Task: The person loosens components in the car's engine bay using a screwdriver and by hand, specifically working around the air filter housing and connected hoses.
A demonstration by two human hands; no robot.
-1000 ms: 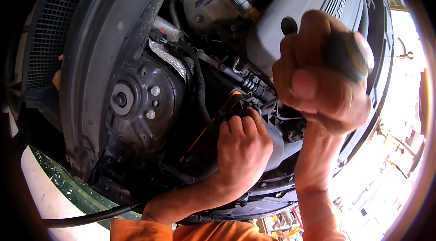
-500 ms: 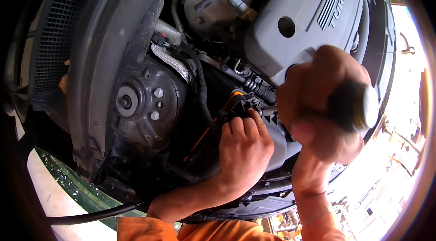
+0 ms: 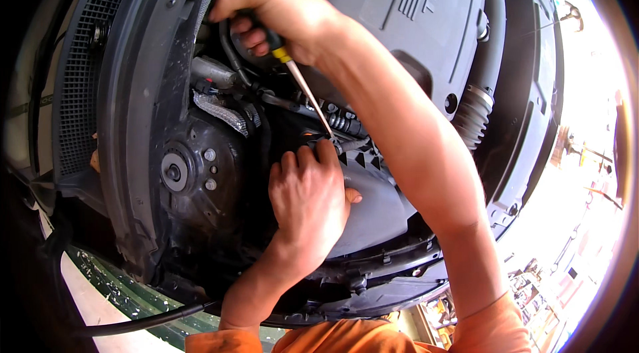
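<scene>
1. At the top of the engine bay, our right hand is closed in a fist, its grip clamped on the dark, yellow-banded handle of a screwdriver.
2. Shaft slants down and to the right; its tip sits at a hose connector, just above our left fingertips.
3. Our left hand lies palm-down below that spot, fingers spread and pressing on the parts there; grip holds nothing we can make out.
4. Grey engine cover lies to the right, beside a ribbed hose.
5. Strut mount sits left of our left hand.
</scene>
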